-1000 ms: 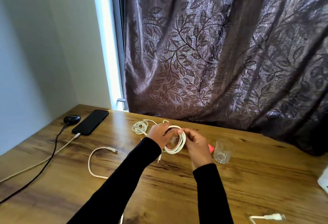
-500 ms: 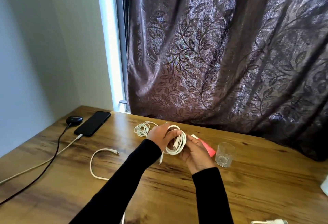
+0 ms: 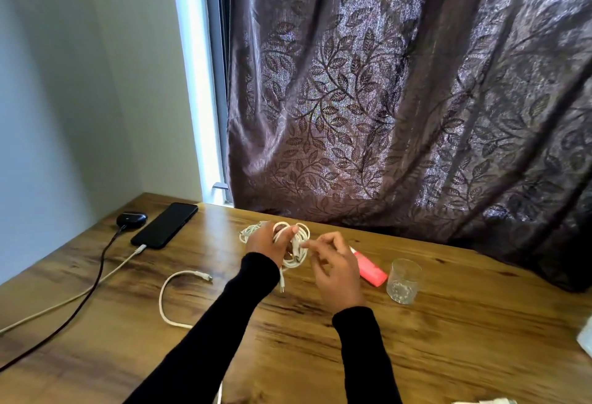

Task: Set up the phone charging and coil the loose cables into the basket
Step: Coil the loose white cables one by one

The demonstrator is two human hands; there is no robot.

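Left hand grips white cable coil, fingers curled through the loops; one plug end dangles below the wrist. Right hand is just beside the coil, fingers loosely bent; thumb and forefinger meet at the coil's edge, but motion blur hides whether they pinch a strand. Second small coil lies behind the left hand, partly hidden.

Glass tumbler stands upright right of the hands; contents unclear, only a glint at the base. Pink object lies beside it, near end hidden by the right hand.

Loose white cable curves on the table. Phone lies far left, cable plugged in. Black case sits beside it.
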